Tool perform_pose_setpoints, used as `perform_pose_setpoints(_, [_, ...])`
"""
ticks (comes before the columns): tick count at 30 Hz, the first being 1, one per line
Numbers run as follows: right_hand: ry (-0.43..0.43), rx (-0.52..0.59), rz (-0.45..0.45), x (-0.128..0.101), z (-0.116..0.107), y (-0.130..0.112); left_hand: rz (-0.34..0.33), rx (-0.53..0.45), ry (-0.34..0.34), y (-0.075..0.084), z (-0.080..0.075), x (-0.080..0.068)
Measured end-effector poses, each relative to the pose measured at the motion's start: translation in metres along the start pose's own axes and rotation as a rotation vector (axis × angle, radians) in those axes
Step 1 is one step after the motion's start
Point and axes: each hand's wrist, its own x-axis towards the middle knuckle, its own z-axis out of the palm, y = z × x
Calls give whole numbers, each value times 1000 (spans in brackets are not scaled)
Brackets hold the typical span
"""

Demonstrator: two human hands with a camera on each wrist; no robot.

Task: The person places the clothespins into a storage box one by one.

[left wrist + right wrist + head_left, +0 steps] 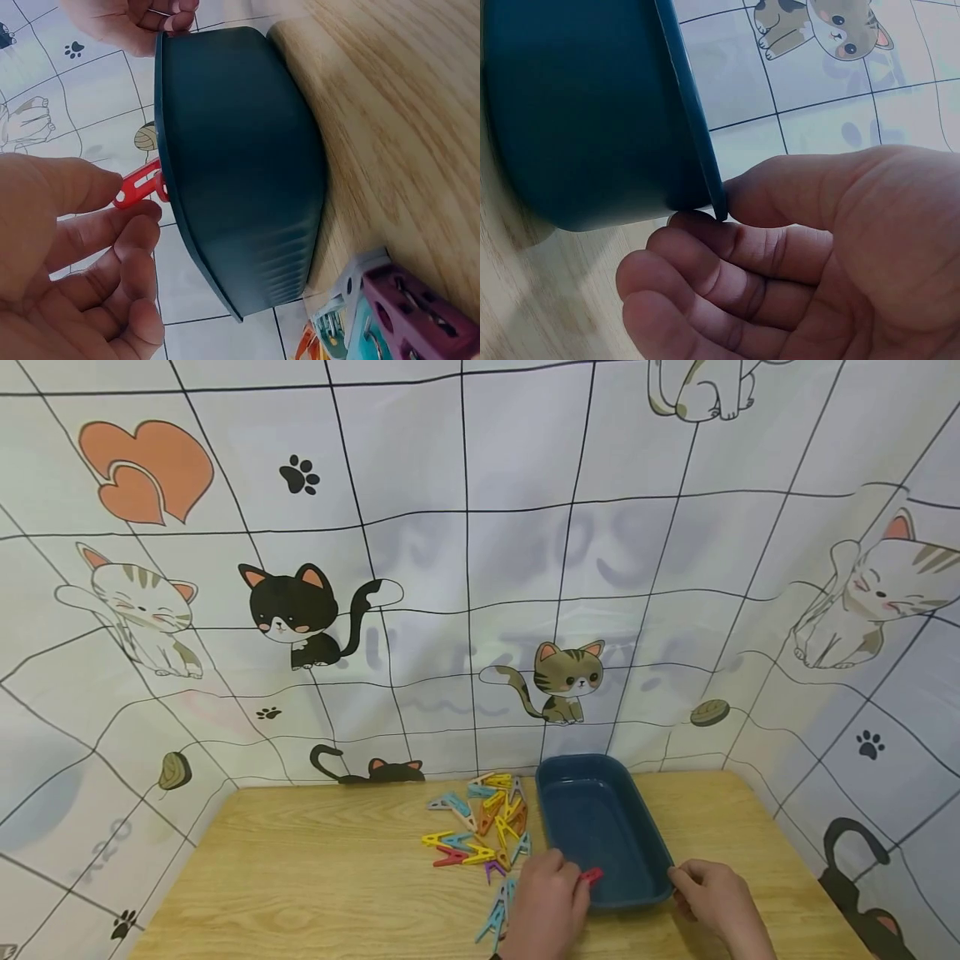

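A dark blue tray [600, 818] stands on the wooden table [300, 877]. My left hand [573, 881] pinches a red clothespin [591, 876] between thumb and forefinger, right at the tray's near rim. In the left wrist view the red clothespin [139, 186] touches the rim of the tray [240, 165], held by my left hand [131, 204]. My right hand [678, 881] grips the tray's near right corner. In the right wrist view the thumb and forefinger of my right hand [705, 214] close on the rim of the tray [577, 112].
A loose pile of coloured clothespins [483, 827] lies just left of the tray, with a few more [495, 918] by my left wrist. A cat-print cloth [465, 568] hangs behind and beside the table. Purple and grey clothespins [390, 307] lie close to the tray's wall.
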Motion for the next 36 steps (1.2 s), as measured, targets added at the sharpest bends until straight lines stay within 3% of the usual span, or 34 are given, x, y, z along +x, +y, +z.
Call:
perform_pose_setpoints(9, [0, -12, -2, 0, 0, 0, -71, -28, -120, 0, 2, 1])
perform_pose_setpoints(16, [-9, 3, 10, 0, 0, 0, -53, -80, -76, -7, 2, -3])
perform_pose_setpoints(23, [-14, 11, 12, -1, 0, -1, -184, -82, -145, -16, -14, -10])
perform_pose_setpoints(30, [-18, 19, 19, 0, -1, -1, -282, -83, -120, -32, -31, -20])
perform_pose_setpoints(36, [-25, 9, 17, 0, -1, 0, -378, -107, -147, -45, -40, -28])
